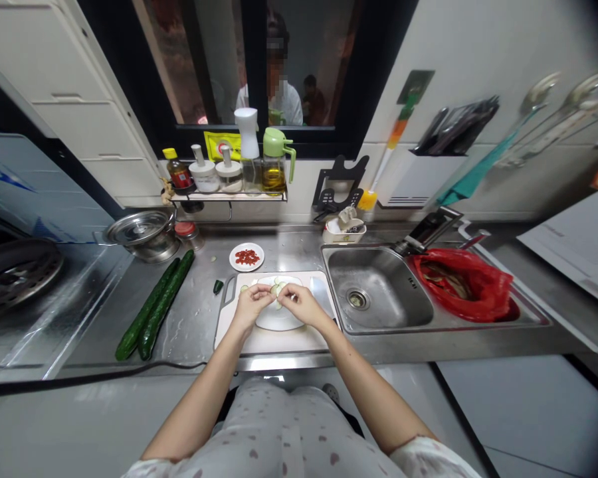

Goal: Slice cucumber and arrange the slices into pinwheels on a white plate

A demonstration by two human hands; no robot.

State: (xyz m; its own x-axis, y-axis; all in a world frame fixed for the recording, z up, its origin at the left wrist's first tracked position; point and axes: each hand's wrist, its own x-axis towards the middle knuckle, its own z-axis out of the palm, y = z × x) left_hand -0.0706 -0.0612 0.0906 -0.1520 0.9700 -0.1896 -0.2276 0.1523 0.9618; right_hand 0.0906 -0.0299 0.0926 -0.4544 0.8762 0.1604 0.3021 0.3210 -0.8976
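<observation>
Above a white plate [279, 322], my left hand [252, 304] and my right hand [299, 305] meet with thumbs and fingertips pinched at pale green cucumber slices [278, 285]. My fingers partly hide the slices. The plate rests on a light cutting board [252, 343] with a grey handle at its left. Another cucumber slice [244, 289] lies just left of the plate. At the board's right side is a flat, shiny blade [321, 289], apparently a knife. A small plate of chopped red pieces [248, 267] stands behind the board.
Two whole cucumbers [162, 309] and a dark green cut end [218, 286] lie to the left. A lidded steel pot [142, 232] stands behind them. To the right are the sink [379, 282] and a red plastic bag [483, 299]. Seasoning bottles [249, 159] line a rear shelf.
</observation>
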